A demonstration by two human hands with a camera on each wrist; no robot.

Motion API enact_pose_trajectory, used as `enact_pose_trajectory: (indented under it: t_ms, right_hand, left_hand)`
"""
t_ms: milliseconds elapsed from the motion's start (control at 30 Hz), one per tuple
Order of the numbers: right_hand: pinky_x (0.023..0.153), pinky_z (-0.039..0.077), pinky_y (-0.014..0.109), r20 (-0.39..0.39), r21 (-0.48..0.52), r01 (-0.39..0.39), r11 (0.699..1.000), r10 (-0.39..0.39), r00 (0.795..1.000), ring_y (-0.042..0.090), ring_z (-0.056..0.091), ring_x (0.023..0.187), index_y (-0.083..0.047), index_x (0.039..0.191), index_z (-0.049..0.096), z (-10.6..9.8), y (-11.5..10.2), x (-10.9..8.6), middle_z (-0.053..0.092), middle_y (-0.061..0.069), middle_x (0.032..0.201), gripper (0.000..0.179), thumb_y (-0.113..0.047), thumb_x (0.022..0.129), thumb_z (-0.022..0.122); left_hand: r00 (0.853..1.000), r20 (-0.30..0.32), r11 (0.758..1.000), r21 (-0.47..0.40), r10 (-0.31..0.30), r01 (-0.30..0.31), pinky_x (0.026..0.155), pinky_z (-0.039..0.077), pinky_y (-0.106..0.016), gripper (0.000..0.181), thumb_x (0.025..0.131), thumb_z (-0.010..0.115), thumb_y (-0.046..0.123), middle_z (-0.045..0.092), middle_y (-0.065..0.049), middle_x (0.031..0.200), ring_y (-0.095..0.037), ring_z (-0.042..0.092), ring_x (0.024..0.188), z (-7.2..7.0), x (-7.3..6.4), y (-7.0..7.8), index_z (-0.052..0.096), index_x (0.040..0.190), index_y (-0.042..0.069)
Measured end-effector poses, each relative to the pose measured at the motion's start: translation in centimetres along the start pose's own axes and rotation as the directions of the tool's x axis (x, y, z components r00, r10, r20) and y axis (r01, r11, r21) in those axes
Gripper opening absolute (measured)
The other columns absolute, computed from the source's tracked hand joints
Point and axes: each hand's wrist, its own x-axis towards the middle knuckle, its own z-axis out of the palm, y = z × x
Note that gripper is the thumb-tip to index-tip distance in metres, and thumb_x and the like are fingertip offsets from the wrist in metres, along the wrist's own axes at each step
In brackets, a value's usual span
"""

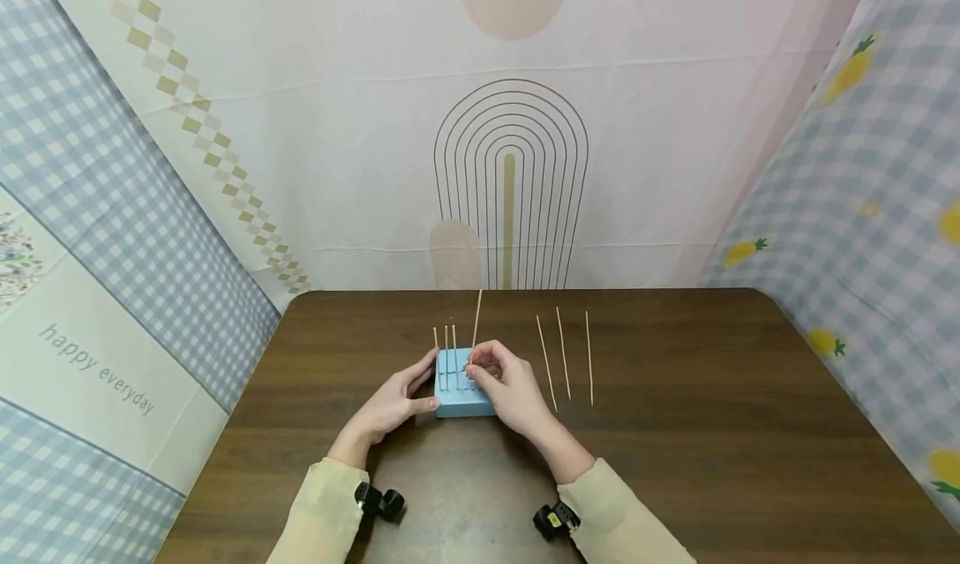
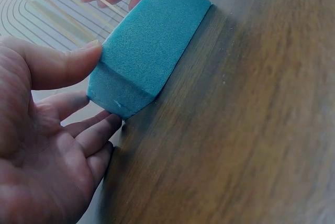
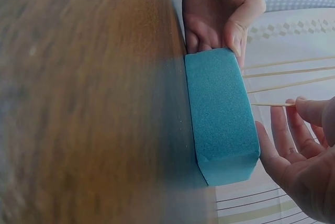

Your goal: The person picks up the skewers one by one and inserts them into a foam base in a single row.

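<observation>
A light-blue foam block (image 1: 465, 408) lies on the table with three thin bamboo skewers (image 1: 454, 343) standing upright in its left part. At the block's left end, my left hand (image 1: 393, 401) holds it, thumb at the front edge and fingers along the side, as the left wrist view shows. Between thumb and fingertips my right hand (image 1: 513, 387) pinches another skewer (image 1: 477, 318), nearly upright above the block's right half. In the right wrist view this skewer's lower end (image 3: 269, 104) meets the block's top face; how deep it sits I cannot tell.
Three loose skewers (image 1: 563, 356) lie on the brown wooden table (image 1: 675, 431) to the right of the block. A patterned white cloth (image 1: 360, 172) hangs behind the table, and checked cloths hang at both sides.
</observation>
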Motion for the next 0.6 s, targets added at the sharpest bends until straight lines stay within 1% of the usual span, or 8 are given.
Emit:
enact_pose_trajectory:
  t_ms: [200, 333, 467, 600]
  right_hand:
    - [0.077, 0.057, 0.026, -0.002, 0.001, 0.024, 1.000, -0.024, 1.000, 0.017, 0.071, 0.088, -0.012, 0.109, 0.071, 0.10, 0.04, 0.05, 0.075, 0.001, 0.100, 0.007, -0.008, 0.104, 0.071]
    - [0.079, 0.055, 0.027, 0.004, -0.019, 0.036, 0.999, -0.036, 0.999, 0.014, 0.070, 0.090, -0.012, 0.110, 0.072, 0.13, 0.15, 0.10, 0.076, -0.001, 0.101, 0.007, -0.007, 0.104, 0.071]
    - [0.082, 0.053, 0.028, 0.004, -0.036, 0.044, 0.998, -0.044, 0.999, 0.012, 0.071, 0.092, -0.013, 0.109, 0.072, 0.13, 0.13, 0.04, 0.077, -0.003, 0.101, 0.007, -0.007, 0.104, 0.071]
    - [0.083, 0.053, 0.029, 0.001, -0.039, 0.048, 0.998, -0.048, 0.999, 0.013, 0.070, 0.093, -0.013, 0.108, 0.073, 0.14, 0.11, 0.00, 0.077, -0.003, 0.101, 0.008, -0.007, 0.104, 0.071]
  left_hand:
    - [1.000, -0.001, 1.000, -0.005, 0.006, -0.006, 0.118, 0.033, -0.031, 0.089, 0.099, 0.072, -0.001, 0.025, -0.019, 0.173, -0.032, 0.022, 0.161, -0.01, -0.02, -0.02, 0.019, 0.171, 0.004]
    - [1.000, -0.002, 1.000, 0.004, 0.003, -0.003, 0.118, 0.033, -0.032, 0.089, 0.099, 0.072, 0.000, 0.024, -0.020, 0.173, -0.033, 0.022, 0.161, -0.07, -0.01, -0.01, 0.019, 0.171, 0.004]
    - [1.000, 0.003, 1.000, 0.006, 0.005, -0.005, 0.121, 0.031, -0.040, 0.090, 0.099, 0.072, 0.000, 0.023, -0.021, 0.173, -0.034, 0.022, 0.161, -0.08, 0.03, -0.03, 0.018, 0.171, 0.003]
    - [1.000, 0.006, 1.000, -0.004, 0.000, 0.000, 0.123, 0.027, -0.048, 0.090, 0.100, 0.072, 0.000, 0.023, -0.019, 0.174, -0.032, 0.021, 0.161, -0.03, 0.01, 0.05, 0.018, 0.171, 0.005]
